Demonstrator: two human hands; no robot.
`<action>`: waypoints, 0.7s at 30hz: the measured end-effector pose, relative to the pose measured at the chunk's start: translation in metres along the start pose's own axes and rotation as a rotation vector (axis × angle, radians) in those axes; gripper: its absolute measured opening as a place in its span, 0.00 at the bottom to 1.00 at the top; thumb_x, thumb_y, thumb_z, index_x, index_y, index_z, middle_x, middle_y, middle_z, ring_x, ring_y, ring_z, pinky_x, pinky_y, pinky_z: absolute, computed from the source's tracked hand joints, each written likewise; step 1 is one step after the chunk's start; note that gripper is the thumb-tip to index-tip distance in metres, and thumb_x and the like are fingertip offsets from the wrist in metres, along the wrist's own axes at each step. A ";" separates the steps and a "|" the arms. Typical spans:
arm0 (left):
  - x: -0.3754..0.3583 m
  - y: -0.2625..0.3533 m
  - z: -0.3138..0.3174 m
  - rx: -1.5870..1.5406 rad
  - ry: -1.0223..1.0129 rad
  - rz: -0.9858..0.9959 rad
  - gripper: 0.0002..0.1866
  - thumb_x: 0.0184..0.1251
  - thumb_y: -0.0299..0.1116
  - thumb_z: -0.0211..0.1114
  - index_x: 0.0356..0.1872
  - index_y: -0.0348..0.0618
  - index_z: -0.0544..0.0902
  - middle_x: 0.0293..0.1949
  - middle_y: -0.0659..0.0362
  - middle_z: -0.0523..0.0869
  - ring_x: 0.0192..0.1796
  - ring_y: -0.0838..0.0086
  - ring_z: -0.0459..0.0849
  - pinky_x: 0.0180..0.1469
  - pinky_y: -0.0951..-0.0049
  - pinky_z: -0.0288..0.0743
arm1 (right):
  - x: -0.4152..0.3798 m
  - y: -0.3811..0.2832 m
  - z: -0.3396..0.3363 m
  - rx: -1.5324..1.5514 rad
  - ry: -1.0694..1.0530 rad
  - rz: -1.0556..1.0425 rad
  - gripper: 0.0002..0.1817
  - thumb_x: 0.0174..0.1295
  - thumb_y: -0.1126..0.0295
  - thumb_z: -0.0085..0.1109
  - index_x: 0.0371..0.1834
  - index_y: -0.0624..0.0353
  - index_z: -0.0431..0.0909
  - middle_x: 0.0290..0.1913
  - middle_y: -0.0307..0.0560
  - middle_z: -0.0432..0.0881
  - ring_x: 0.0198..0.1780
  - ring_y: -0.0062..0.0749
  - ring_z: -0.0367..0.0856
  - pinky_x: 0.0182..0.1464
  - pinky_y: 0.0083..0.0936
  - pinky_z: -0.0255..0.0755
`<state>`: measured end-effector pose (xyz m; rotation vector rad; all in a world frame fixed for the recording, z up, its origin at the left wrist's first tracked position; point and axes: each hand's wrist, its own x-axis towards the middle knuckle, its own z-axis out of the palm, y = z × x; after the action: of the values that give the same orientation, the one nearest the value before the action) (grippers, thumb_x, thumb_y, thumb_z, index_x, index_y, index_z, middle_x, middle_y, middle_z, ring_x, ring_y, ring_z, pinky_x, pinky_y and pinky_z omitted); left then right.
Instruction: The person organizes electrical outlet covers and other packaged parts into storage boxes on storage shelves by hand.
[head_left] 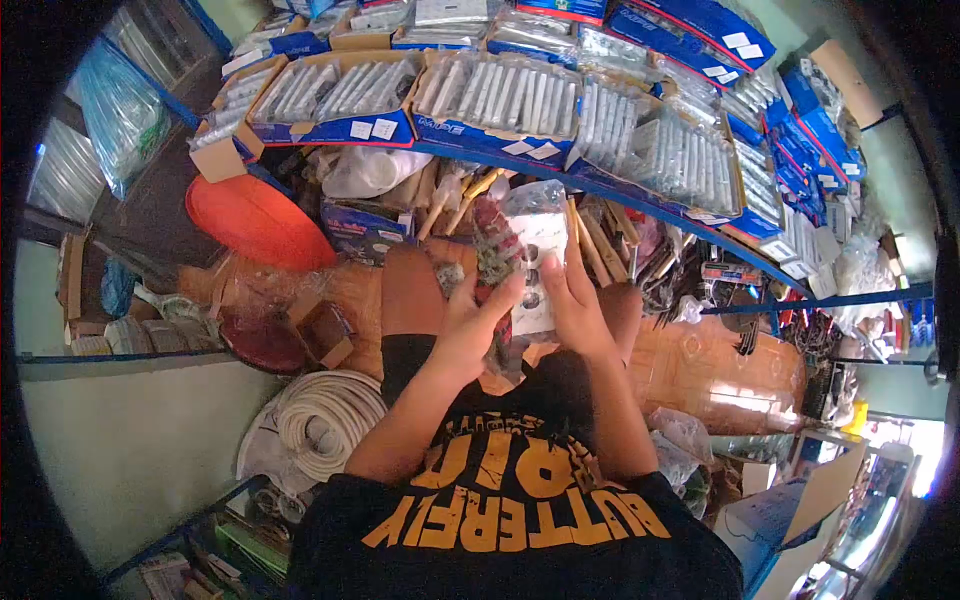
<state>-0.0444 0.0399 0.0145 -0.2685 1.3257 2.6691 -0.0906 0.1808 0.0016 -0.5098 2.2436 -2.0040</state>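
Two hands grasp one white panel and one cloth above the lap

The left hand is clenched on a red-and-grey cloth, which shows both above and below the fist; its thumb reaches the left edge of a white panel. The right hand grasps the panel's right edge, thumb lying on the face and the other fingers partly hidden. Neither hand is spread wide. How far the left fingers wrap behind the panel cannot be told.

There is one panel, upper end pointing toward the shelf, with clear plastic at that end and dark round openings down its face. There is one cloth, lying along the panel's left edge.

At least four open boxes line the shelf's front edge, packed with wrapped pale pieces too close together to count. Two white labels show on the box marked MPE, and two on the box just left of it.

Below the shelf's left end is one orange-red rounded piece. One coil of pale tubing lies beside the left forearm, near the left edge of the tiled floor.
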 end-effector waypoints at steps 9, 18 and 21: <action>0.018 0.007 0.018 0.848 0.127 0.543 0.13 0.63 0.35 0.66 0.40 0.33 0.80 0.25 0.55 0.85 0.25 0.72 0.83 0.28 0.72 0.75 | -0.014 -0.015 0.000 -0.133 0.334 0.014 0.16 0.68 0.65 0.53 0.49 0.67 0.72 0.36 0.56 0.82 0.37 0.35 0.82 0.40 0.30 0.72; 0.009 0.004 0.006 0.921 0.204 0.604 0.16 0.62 0.38 0.67 0.36 0.31 0.80 0.23 0.53 0.84 0.26 0.71 0.83 0.29 0.71 0.73 | 0.053 -0.069 -0.125 -0.824 0.592 -0.063 0.18 0.65 0.58 0.56 0.34 0.67 0.76 0.26 0.60 0.80 0.28 0.47 0.81 0.32 0.37 0.72; 0.005 0.012 0.006 0.837 0.198 0.528 0.15 0.63 0.37 0.67 0.36 0.32 0.80 0.23 0.56 0.83 0.25 0.77 0.81 0.29 0.73 0.72 | 0.119 -0.070 -0.176 -1.005 0.365 0.215 0.23 0.64 0.53 0.53 0.33 0.70 0.75 0.23 0.64 0.80 0.22 0.46 0.83 0.30 0.38 0.77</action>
<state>-0.0522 0.0375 0.0263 -0.0747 2.7239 2.1564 -0.2392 0.3058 0.1122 0.0824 3.2502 -0.7873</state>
